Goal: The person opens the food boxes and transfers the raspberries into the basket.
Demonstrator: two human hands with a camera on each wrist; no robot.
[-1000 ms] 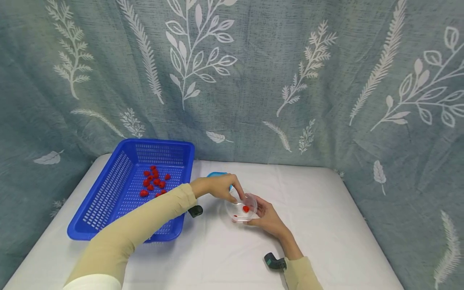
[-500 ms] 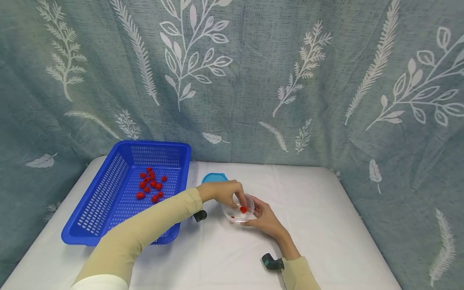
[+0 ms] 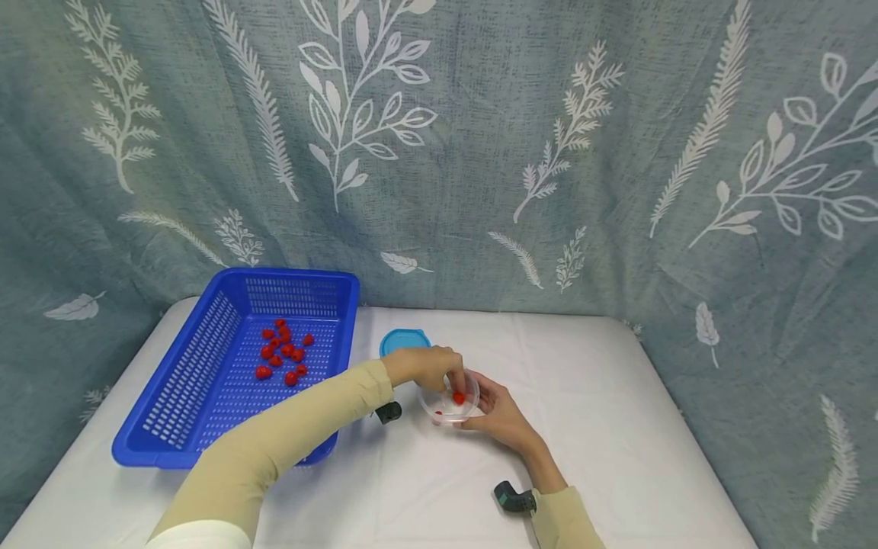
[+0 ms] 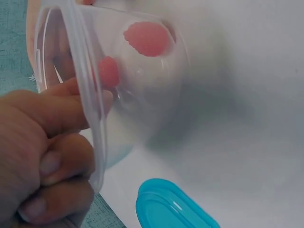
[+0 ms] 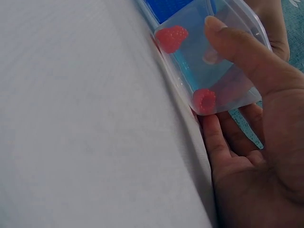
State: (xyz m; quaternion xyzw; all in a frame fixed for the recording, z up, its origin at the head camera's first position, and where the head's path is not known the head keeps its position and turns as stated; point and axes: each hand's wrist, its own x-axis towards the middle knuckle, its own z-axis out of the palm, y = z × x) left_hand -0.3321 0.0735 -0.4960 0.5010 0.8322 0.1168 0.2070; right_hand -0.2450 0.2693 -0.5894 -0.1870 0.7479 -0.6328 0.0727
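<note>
A clear round plastic tub [image 3: 449,418] stands tilted on the white table, with red raspberries inside. My right hand [image 3: 506,415] grips it from the right; the right wrist view shows its thumb over the side and fingers beneath. My left hand [image 3: 439,370] reaches into the mouth from the left, its fingertips close to one raspberry [image 4: 109,72]. Whether they touch it is unclear. Its other fingers curl outside the rim in the left wrist view. A larger-looking raspberry [image 4: 149,39] lies on the tub's far wall there.
To the left stands a blue perforated plastic basket [image 3: 213,396] with several raspberries [image 3: 285,350]. A light-blue lid [image 3: 405,340] lies behind my left hand. The white table [image 3: 590,396] ends at a leaf-patterned curtain [image 3: 466,152].
My left hand has dipped lower into the tub, its fingertips coming nearer the raspberry. More of the blue lid shows. The right hand keeps its hold on the tub; the whole view has shifted slightly.
</note>
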